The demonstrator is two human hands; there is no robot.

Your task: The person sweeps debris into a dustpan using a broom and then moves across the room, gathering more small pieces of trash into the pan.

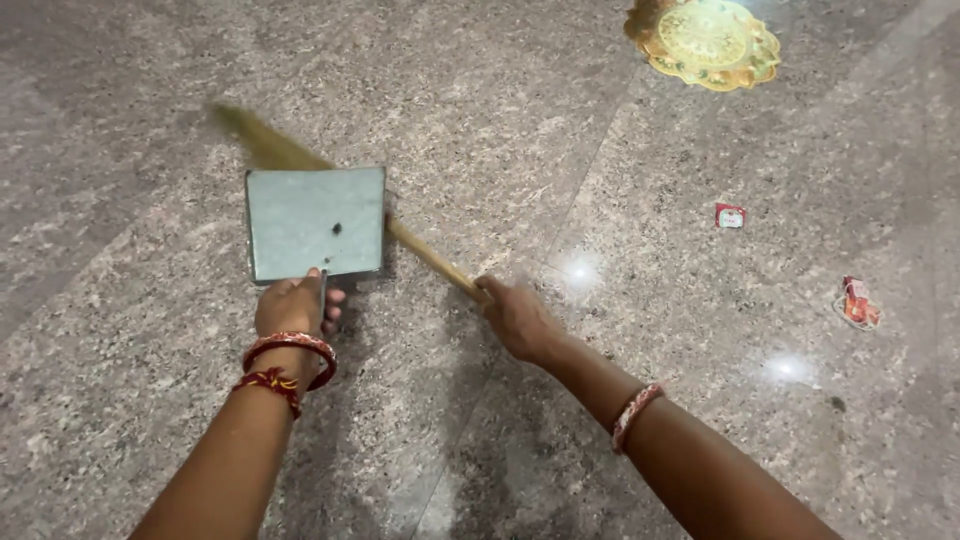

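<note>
From the head camera we look straight down on a polished speckled grey-brown granite floor (150,420), crossed by thin joint lines and showing two bright spots of reflected light at the right. Our left hand (292,305) is curled tight around the handle of a flat square grey metal dustpan (315,222), which lies just beyond it, left of centre, with one small dark speck on its tray. Our right hand (518,318) is closed in a fist on the near end of a long pale wooden broom stick (432,262); the stick runs far and left, passing behind the pan, and its straw end shows blurred past the pan's far left corner. Far right lies an ornate round golden plate (703,42). Two small red scraps of wrapper (731,215) lie well apart on the right
</note>
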